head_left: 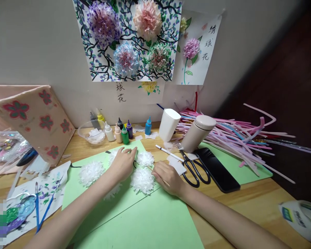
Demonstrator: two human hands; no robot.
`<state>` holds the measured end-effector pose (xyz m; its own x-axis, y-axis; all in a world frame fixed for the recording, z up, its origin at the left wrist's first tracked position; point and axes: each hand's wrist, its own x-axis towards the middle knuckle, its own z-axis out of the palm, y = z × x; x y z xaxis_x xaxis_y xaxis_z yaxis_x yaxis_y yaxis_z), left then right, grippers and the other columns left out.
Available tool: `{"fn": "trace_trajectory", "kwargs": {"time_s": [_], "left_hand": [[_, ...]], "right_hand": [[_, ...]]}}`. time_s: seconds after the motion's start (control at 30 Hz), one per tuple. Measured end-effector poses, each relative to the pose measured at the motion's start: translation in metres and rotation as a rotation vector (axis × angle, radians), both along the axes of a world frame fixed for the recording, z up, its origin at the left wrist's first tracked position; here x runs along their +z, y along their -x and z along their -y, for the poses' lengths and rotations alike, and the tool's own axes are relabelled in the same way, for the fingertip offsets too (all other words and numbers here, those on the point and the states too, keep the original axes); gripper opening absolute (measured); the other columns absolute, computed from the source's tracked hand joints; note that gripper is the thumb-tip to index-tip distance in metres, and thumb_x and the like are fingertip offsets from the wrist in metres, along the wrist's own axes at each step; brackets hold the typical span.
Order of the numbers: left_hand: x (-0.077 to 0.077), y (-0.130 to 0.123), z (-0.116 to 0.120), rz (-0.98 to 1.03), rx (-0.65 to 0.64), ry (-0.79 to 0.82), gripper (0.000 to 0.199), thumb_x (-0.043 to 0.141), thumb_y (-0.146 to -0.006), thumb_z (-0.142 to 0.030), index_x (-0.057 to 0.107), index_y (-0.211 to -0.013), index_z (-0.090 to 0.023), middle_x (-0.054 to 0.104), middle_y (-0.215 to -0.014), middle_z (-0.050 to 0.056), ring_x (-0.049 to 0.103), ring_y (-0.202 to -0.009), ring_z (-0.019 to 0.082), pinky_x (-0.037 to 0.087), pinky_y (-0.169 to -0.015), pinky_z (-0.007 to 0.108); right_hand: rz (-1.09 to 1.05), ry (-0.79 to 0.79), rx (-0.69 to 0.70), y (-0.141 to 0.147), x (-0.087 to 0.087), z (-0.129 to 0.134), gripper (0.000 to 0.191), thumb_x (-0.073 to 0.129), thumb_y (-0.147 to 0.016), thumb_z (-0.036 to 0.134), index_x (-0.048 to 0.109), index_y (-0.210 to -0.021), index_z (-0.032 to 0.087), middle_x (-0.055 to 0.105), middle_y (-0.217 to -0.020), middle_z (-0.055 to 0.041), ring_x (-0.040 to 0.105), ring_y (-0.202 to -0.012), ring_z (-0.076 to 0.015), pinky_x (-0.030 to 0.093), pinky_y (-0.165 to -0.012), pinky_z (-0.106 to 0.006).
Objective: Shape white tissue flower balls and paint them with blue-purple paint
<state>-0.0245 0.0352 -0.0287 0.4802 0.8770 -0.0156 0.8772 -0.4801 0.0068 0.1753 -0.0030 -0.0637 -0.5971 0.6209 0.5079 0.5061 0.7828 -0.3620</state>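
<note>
Several white paper flowers lie on a light green sheet. My left hand rests over the sheet with its fingers apart, between a left flower and an upper right flower, partly hiding two others. In my right hand, closed fingers hold a thin brush, its tip side pointing toward the flowers. Just left of that hand sits a lower flower. A short black painted line shows beside my left fingertips, and another black line is near the sheet's left edge.
Black scissors, a phone, a beige tumbler and a white container stand or lie to the right, before pipe cleaners. Paint bottles line the back. A stained paper with brushes is left; a tape roll right.
</note>
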Motion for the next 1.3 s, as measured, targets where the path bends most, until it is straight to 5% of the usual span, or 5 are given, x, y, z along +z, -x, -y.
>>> {"fn": "trace_trajectory", "kwargs": {"time_s": [0.33, 0.5, 0.83, 1.17, 1.3], "left_hand": [[0.004, -0.001, 0.003, -0.035, -0.015, 0.008, 0.062, 0.034, -0.066, 0.002, 0.033, -0.128, -0.004, 0.06, -0.108, 0.018, 0.051, -0.107, 0.022, 0.029, -0.095, 0.039], [0.006, -0.002, 0.002, -0.042, -0.005, -0.007, 0.056, 0.034, -0.065, 0.002, 0.043, -0.12, -0.009, 0.065, -0.093, 0.014, 0.058, -0.088, 0.023, 0.038, -0.082, 0.034], [0.018, 0.003, -0.014, -0.045, -0.006, 0.008, 0.041, 0.035, -0.075, -0.005, 0.055, -0.109, -0.018, 0.064, -0.08, 0.01, 0.059, -0.076, 0.023, 0.041, -0.065, 0.031], [-0.008, -0.019, -0.052, 0.093, -0.092, -0.037, 0.043, 0.036, -0.073, -0.002, 0.052, -0.113, -0.011, 0.059, -0.101, 0.013, 0.056, -0.095, 0.021, 0.043, -0.082, 0.031], [-0.003, -0.012, -0.051, 0.15, -0.062, -0.035, 0.047, 0.032, -0.075, -0.001, 0.047, -0.119, -0.009, 0.055, -0.113, 0.014, 0.052, -0.104, 0.02, 0.041, -0.087, 0.03]], "right_hand": [[-0.012, 0.032, -0.03, 0.004, 0.0, -0.002, 0.024, 0.033, -0.091, 0.021, 0.046, -0.071, 0.019, 0.05, -0.066, -0.0044, 0.044, -0.066, -0.017, 0.037, -0.059, -0.029], [-0.293, 0.033, -0.002, -0.004, 0.0, 0.006, 0.03, 0.025, -0.091, 0.022, 0.049, -0.074, 0.019, 0.053, -0.064, -0.0045, 0.048, -0.063, -0.0173, 0.038, -0.059, -0.032], [-0.734, 0.249, -0.263, -0.007, -0.008, 0.0, 0.037, 0.024, -0.092, 0.033, 0.051, -0.07, 0.021, 0.053, -0.068, -0.0026, 0.053, -0.07, -0.0178, 0.041, -0.067, -0.032], [-0.728, 0.272, -0.266, -0.007, -0.009, -0.002, 0.037, 0.024, -0.092, 0.033, 0.051, -0.071, 0.02, 0.055, -0.069, -0.002, 0.053, -0.07, -0.0167, 0.041, -0.067, -0.031], [-0.732, 0.288, -0.27, -0.008, -0.007, -0.003, 0.038, 0.024, -0.093, 0.034, 0.051, -0.071, 0.02, 0.054, -0.07, -0.002, 0.054, -0.071, -0.0163, 0.041, -0.068, -0.03]]}}
